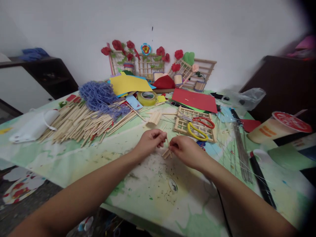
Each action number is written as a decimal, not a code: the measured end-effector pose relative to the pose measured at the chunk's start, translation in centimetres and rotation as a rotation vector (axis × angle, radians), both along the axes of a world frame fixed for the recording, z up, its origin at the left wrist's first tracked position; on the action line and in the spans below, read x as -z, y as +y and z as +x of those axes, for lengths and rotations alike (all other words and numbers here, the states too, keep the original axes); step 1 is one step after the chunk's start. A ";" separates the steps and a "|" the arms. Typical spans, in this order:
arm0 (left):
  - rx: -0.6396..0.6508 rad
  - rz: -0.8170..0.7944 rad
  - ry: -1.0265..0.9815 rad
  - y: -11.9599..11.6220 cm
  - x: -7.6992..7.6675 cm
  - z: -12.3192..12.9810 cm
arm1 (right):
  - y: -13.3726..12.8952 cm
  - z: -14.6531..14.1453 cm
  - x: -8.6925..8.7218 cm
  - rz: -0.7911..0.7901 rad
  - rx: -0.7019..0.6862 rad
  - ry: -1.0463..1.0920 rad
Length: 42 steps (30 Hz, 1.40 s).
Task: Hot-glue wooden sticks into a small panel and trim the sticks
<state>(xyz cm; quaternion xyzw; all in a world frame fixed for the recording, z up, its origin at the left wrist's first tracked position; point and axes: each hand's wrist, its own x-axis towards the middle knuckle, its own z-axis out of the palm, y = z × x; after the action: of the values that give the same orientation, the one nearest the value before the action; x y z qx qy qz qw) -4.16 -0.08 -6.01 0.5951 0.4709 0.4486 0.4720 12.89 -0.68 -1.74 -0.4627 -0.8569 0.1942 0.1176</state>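
Observation:
Both my hands meet over the middle of the table. My right hand (186,151) pinches a short thin wooden stick (169,143) that stands at a slant between the hands. A few more short stick pieces (166,154) lie just under its fingertips. My left hand (152,142) is closed close beside the stick, thumb against the fingers; what it grips is too small to make out. Beyond the hands are a small bundle of joined sticks (154,119) and a wooden lattice (181,115), with scissors (201,126) with red and yellow handles lying on it.
A big pile of wooden sticks (74,123) and tangled blue yarn (97,95) are at the left. Behind lie a tape roll (147,98), yellow paper (129,83) and red paper (195,99). Flowered lattices (150,67) lean on the wall. A lidded drink cup (268,130) stands right.

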 end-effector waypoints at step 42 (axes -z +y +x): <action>-0.079 0.078 0.564 1.0 -1.9 -3.1 | 1.0 1.3 -1.3 -0.034 0.072 0.308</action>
<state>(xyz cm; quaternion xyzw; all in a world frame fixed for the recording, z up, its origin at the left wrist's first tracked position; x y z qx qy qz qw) -7.24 0.88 -4.10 0.6953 0.5887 0.3011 0.2815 14.22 0.36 -0.49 -0.4599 -0.8082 0.2731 0.2464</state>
